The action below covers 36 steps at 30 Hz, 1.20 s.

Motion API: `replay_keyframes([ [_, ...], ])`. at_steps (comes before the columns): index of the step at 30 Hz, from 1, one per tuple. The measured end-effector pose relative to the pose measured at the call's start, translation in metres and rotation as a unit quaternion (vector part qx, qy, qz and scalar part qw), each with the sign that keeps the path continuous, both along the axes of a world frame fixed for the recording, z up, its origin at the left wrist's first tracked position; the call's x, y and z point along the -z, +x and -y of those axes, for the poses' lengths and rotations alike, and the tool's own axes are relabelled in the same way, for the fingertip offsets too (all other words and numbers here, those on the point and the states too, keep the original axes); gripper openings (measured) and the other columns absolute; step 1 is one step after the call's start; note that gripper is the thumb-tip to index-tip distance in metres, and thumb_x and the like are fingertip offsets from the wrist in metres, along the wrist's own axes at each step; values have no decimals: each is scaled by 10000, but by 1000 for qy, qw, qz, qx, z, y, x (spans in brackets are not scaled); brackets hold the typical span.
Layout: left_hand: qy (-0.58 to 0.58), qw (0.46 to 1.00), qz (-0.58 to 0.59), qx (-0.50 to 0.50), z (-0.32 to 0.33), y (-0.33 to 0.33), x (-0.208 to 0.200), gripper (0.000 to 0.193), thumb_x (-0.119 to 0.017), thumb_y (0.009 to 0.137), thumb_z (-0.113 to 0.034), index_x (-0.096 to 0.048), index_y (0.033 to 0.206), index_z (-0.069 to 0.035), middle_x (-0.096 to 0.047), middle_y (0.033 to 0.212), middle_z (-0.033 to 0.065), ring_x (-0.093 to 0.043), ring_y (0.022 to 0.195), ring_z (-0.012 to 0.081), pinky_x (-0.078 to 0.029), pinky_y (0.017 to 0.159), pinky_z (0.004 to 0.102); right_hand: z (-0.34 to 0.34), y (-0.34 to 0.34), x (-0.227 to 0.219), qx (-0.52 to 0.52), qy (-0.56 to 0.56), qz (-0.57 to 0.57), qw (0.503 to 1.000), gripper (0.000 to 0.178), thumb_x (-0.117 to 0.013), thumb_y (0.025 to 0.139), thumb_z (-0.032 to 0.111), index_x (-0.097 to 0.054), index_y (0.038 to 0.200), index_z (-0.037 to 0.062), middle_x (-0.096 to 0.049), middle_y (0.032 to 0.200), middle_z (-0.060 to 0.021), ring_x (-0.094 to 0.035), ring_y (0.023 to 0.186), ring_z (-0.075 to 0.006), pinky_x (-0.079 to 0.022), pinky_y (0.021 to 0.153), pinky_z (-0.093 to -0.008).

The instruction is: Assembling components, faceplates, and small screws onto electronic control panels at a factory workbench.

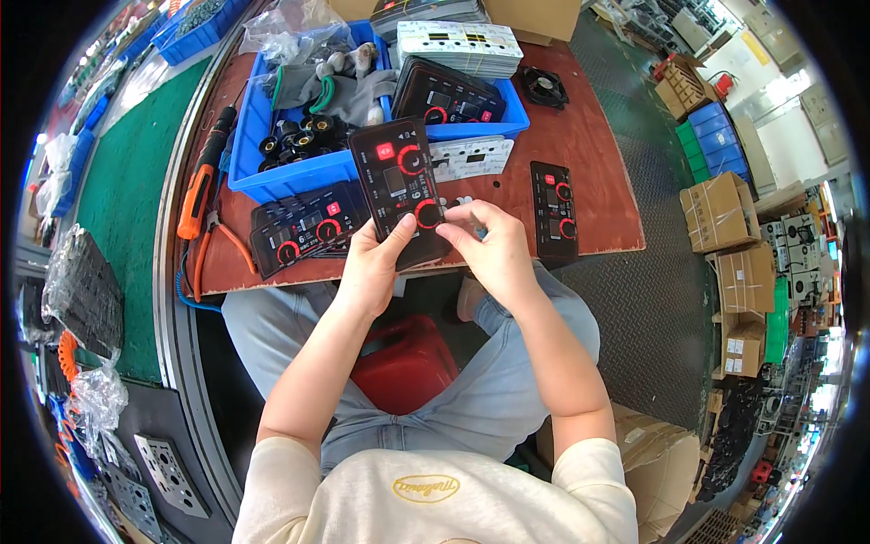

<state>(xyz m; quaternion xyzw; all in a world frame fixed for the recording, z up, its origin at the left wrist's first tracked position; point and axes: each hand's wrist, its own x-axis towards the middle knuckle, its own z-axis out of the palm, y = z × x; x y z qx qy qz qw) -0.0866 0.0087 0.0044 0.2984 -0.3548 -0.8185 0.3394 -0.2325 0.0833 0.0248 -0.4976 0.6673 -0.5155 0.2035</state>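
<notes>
On your far left a green mat covers the bench, with an orange-handled screwdriver lying along its edge and orange-handled pliers just below it on the brown board. Next comes a fanned pile of black panels with red rings, resting on the board just beside your left hand. Behind that pile stands a blue bin holding small black knobs, grey gloves and a stack of more black panels at its right end.

Your left hand grips the lower edge of a black panel, thumb on its face and the other fingers curled behind it. You hold the panel tilted up over the near edge of the board, its top overlapping the front wall of the bin. Your right hand meets it at the lower right corner, thumb and forefinger pinching at the panel's edge near the lower red ring; whether they nip a film or the panel itself is too small to tell.

A white strip lies on the board behind your right hand. Further right one single black panel lies flat by itself, near the board's right edge, and a small black fan sits at the far corner.
</notes>
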Motion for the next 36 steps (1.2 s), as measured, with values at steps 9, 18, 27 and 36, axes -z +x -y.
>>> replay_keyframes([
  [9, 11, 998, -57, -38, -4, -1, 4, 163, -578, 949, -130, -607, 1099, -73, -657, 1040, 28, -614, 938, 110, -494, 827, 276, 4, 8, 5, -2, 57, 147, 987, 148, -741, 792, 56, -615, 852, 8, -619, 768, -17, -563, 711, -90, -464, 630, -254],
  [18, 96, 986, -122, -52, 0, 10, -11, 221, -574, 954, -222, -584, 1138, -100, -639, 1102, 39, -612, 1020, 174, -489, 897, 350, 1, 3, -3, -32, 90, 344, 934, 131, -719, 814, 55, -595, 854, 44, -542, 693, 31, -415, 500, -19, -300, 433, -196],
  [27, 11, 996, -83, -16, 5, 22, -17, 319, -484, 985, -181, -500, 1248, -1, -599, 1204, 157, -619, 1080, 292, -532, 900, 396, -39, -54, 1, 112, 4, 407, 907, 156, -713, 816, 62, -562, 836, 30, -452, 559, 47, -313, 379, -17, -193, 354, -201],
  [36, 5, 999, -44, 15, 0, 10, -4, 275, -522, 978, -212, -576, 1175, -29, -646, 1126, 125, -648, 1016, 249, -527, 883, 376, -35, -44, 10, 250, 54, -268, 929, 419, -677, 858, 298, -500, 1116, 21, -587, 896, -119, -619, 838, -345, -486, 716, -451],
])
